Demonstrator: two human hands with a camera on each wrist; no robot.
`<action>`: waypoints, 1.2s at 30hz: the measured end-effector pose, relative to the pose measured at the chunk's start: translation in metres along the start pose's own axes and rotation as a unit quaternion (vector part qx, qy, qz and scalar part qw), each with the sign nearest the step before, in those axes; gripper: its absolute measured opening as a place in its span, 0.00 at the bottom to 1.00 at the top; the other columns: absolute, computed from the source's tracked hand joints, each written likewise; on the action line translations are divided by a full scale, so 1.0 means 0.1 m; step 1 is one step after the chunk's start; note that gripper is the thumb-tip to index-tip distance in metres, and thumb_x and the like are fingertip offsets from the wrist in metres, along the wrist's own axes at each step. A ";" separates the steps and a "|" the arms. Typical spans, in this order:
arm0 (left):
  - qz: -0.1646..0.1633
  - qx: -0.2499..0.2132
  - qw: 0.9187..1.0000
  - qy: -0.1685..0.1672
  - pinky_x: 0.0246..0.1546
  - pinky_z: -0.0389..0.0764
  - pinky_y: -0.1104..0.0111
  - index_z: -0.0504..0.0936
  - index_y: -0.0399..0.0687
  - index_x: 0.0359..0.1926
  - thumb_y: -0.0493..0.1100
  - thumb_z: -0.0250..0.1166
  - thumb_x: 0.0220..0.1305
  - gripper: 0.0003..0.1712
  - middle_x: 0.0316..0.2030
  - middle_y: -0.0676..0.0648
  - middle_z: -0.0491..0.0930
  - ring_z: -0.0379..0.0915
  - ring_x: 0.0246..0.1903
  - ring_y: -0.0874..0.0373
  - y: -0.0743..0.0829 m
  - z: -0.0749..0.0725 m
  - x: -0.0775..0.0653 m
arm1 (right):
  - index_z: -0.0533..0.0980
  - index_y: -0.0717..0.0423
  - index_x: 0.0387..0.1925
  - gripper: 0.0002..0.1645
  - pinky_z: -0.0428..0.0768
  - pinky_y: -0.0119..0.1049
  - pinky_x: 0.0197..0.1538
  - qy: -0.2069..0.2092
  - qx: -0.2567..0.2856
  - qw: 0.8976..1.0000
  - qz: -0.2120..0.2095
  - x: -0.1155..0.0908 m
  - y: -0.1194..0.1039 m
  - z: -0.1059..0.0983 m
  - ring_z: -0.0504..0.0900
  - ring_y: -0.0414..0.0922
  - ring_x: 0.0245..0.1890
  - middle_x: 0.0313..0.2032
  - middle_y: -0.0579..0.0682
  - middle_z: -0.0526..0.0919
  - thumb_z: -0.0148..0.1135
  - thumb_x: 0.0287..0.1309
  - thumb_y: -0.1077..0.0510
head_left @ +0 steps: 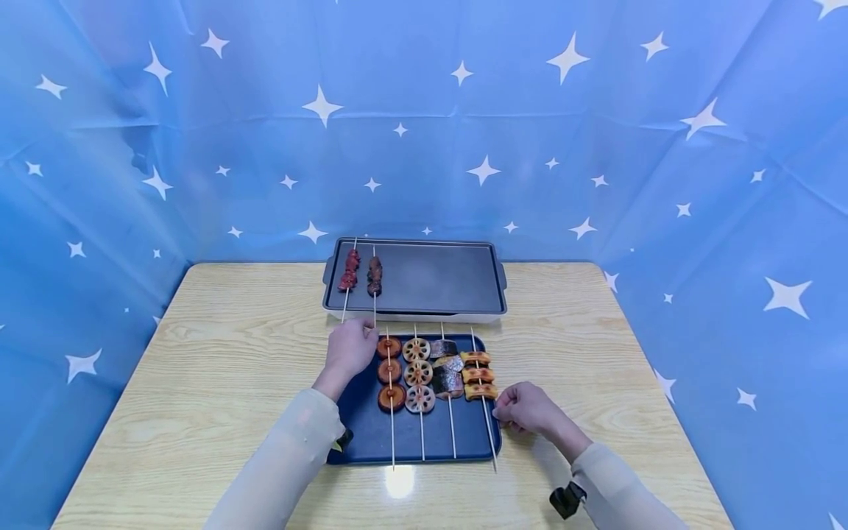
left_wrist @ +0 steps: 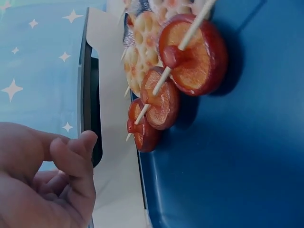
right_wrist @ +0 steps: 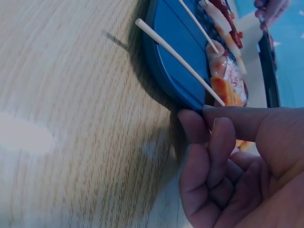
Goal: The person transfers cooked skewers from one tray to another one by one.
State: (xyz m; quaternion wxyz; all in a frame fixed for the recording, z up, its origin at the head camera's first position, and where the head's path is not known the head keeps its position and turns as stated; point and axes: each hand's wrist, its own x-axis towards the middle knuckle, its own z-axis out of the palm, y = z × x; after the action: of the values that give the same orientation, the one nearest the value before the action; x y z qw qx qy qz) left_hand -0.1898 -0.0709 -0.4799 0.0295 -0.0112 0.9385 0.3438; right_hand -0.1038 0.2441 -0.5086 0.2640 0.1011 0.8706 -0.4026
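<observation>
My left hand (head_left: 351, 347) is at the near edge of the griddle (head_left: 437, 276), its thumb and fingertips pinching the stick end of a dark brown meat skewer (head_left: 375, 277). In the left wrist view the curled fingers (left_wrist: 71, 164) hide that stick. Left of it, a redder meat skewer (head_left: 348, 271) lies on the griddle. With thumb and finger, my right hand (head_left: 526, 408) grips the right rim of the blue tray (head_left: 361, 434). The tray bears a mushroom skewer (head_left: 389, 370), a lotus root skewer (head_left: 418, 372), a fish-like skewer (head_left: 447, 379) and a yellow, browned skewer (head_left: 479, 375).
The griddle stands at the back of the wooden table (head_left: 218, 383), just beyond the tray. A blue curtain with white stars (head_left: 424, 177) hangs behind and at both sides. The yellow skewer's stick (right_wrist: 180, 59) juts over the tray's near rim.
</observation>
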 end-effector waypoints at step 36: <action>-0.022 -0.224 0.969 -0.106 0.27 0.81 0.66 0.80 0.43 0.44 0.39 0.61 0.66 0.08 0.32 0.46 0.80 0.80 0.26 0.56 -0.02 -0.27 -0.41 | 0.78 0.61 0.28 0.03 0.73 0.32 0.23 -0.010 0.012 1.000 0.000 -0.02 -0.01 -0.02 0.73 0.41 0.19 0.23 0.50 0.80 0.62 0.57 0.65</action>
State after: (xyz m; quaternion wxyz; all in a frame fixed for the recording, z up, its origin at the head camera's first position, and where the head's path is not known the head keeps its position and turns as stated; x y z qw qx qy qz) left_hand -0.1496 -0.0899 -0.4582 0.1329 -0.0013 0.8289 0.5433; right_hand -0.1037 0.2454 -0.5062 0.2716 0.1007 0.8629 -0.4141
